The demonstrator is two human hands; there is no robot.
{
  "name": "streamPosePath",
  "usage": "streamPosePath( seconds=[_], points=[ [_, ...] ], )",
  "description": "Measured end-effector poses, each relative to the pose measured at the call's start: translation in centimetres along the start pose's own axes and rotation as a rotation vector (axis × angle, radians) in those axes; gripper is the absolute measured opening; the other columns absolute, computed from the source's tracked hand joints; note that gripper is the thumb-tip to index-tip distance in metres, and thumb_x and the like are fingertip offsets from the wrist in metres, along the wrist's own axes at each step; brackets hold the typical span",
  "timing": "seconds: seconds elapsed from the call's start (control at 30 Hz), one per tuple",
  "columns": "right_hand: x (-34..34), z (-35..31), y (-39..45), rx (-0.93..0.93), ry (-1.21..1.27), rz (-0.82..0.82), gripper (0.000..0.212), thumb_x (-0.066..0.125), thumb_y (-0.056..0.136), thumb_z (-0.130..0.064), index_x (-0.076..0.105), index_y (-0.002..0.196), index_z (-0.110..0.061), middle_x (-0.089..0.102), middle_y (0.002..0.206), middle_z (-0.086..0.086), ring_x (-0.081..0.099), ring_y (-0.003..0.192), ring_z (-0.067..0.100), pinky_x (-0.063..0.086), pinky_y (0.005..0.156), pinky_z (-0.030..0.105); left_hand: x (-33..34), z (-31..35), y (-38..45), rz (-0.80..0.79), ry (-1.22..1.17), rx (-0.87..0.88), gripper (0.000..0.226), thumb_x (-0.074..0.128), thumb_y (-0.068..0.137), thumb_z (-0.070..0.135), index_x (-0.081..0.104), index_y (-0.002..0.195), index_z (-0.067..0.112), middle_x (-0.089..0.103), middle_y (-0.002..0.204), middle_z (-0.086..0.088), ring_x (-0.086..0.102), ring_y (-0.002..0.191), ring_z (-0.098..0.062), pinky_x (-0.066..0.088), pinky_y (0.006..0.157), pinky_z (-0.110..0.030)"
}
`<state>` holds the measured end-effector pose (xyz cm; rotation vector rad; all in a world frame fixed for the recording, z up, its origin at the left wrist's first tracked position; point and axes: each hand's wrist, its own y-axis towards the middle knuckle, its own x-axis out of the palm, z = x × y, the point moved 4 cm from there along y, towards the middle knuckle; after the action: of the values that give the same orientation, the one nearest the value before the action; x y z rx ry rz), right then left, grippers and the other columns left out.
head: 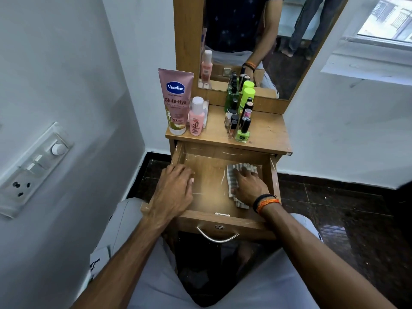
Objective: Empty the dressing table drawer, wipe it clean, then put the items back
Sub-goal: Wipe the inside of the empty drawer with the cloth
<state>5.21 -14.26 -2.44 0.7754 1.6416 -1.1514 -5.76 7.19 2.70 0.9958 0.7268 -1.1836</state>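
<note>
- While the drawer [201, 170] sits pulled out of the dressing table toward the person, everything else runs left to right as below.
- Switch panel [33, 168] on the left wall: round dial, rocker switches, socket holes.
- Left hand [176, 188] rests palm down over the drawer's left side wall; fingers curl loosely across the rim, thumb tip inside the drawer. Grips nothing that I can see.
- Vaseline tube [176, 101]: pink, stands cap-down at the left rear of the surface [267, 128].
- Pink bottle [196, 117] with a white cap stands just beside the tube, on its right.
- Drawer floor is bare wood, scuffed, with white scratches on the inner walls. Metal handle [217, 237] hangs on the front panel.
- Striped cloth [242, 169]: grey and white, crumpled, lies on the drawer floor at the right side.
- Right hand [248, 186] presses down on the cloth, palm flat, fingers spread over it and fairly straight. Dark and orange bands on the wrist [265, 202].
- Nail polish cluster [239, 121] stands right of centre on the surface: small dark-capped bottles, a green one [242, 134] at the front, taller green bottles with lime caps [247, 92] behind.
- Mirror [256, 41] above the surface reflects the bottles and the person's torso.
- Window [390, 21] at far right.
</note>
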Motion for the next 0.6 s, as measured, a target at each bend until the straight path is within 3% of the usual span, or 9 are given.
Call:
streamPosePath(
  seconds=[0.17,0.23,0.3,0.37,0.47,0.53,0.6],
  points=[
    [-0.6,-2.1,1.6,-0.118,-0.13,0.03,0.068,0.046,0.1,-0.027,0.012,0.159,-0.02,0.019,0.164,0.017,0.025,0.148,0.041,0.029,0.119,0.057,0.0,0.0,-0.1,-0.001,0.002,0.004,0.029,0.051,0.098,0.02,0.065,0.122,0.013,0.062,0.125,-0.002,0.049,0.114,-0.018,0.037,0.101,-0.033],
    [-0.8,-4.2,1.1,-0.279,-0.184,0.141,0.066,0.048,0.1,-0.021,0.018,0.159,-0.018,0.023,0.163,0.016,0.027,0.147,0.041,0.027,0.119,0.055,-0.1,-0.1,-0.1,0.004,0.002,-0.003,0.028,0.051,0.098,0.02,0.065,0.122,0.014,0.061,0.124,-0.002,0.049,0.113,-0.018,0.036,0.102,-0.033],
    [-0.8,-6.5,0.1,-0.473,-0.113,0.204,0.059,0.05,0.1,-0.018,0.032,0.156,-0.019,0.035,0.159,0.013,0.036,0.143,0.038,0.035,0.114,0.052,0.0,0.0,-0.1,0.001,0.001,-0.005,0.028,0.05,0.098,0.021,0.064,0.122,0.014,0.061,0.125,-0.002,0.048,0.114,-0.018,0.035,0.102,-0.032],
    [-0.3,-7.8,-0.7,-0.593,-0.04,0.109,0.056,0.053,0.1,-0.019,0.037,0.154,-0.024,0.043,0.156,0.009,0.038,0.143,0.033,0.035,0.114,0.047,0.1,0.0,-0.1,-0.012,0.001,-0.013,0.029,0.05,0.098,0.022,0.063,0.123,0.014,0.059,0.127,-0.002,0.047,0.116,-0.018,0.033,0.104,-0.032],
    [0.7,-6.3,-1.4,-0.675,-0.129,-0.085,0.059,0.055,0.1,-0.022,0.034,0.153,-0.037,0.035,0.16,-0.008,0.026,0.15,0.025,0.028,0.119,0.043,0.1,-0.2,-0.2,-0.012,-0.015,-0.023,0.029,0.05,0.098,0.021,0.063,0.123,0.014,0.06,0.128,-0.003,0.047,0.117,-0.018,0.034,0.105,-0.033],
    [0.5,-3.8,-1.8,-0.645,-0.169,-0.123,0.059,0.058,0.099,-0.026,0.035,0.151,-0.044,0.032,0.16,-0.016,0.026,0.15,0.02,0.032,0.118,0.042,0.0,-0.1,-0.2,-0.002,-0.018,-0.017,0.029,0.05,0.098,0.02,0.064,0.123,0.014,0.061,0.126,-0.003,0.048,0.116,-0.018,0.035,0.104,-0.034],
    [0.0,-1.2,-1.7,-0.544,-0.203,-0.076,0.06,0.059,0.098,-0.031,0.034,0.151,-0.043,0.031,0.162,-0.009,0.035,0.146,0.023,0.04,0.114,0.043,0.0,-0.1,-0.2,0.01,-0.017,-0.014,0.028,0.05,0.098,0.019,0.064,0.121,0.014,0.061,0.123,-0.002,0.049,0.113,-0.018,0.036,0.101,-0.033]
  ],
)
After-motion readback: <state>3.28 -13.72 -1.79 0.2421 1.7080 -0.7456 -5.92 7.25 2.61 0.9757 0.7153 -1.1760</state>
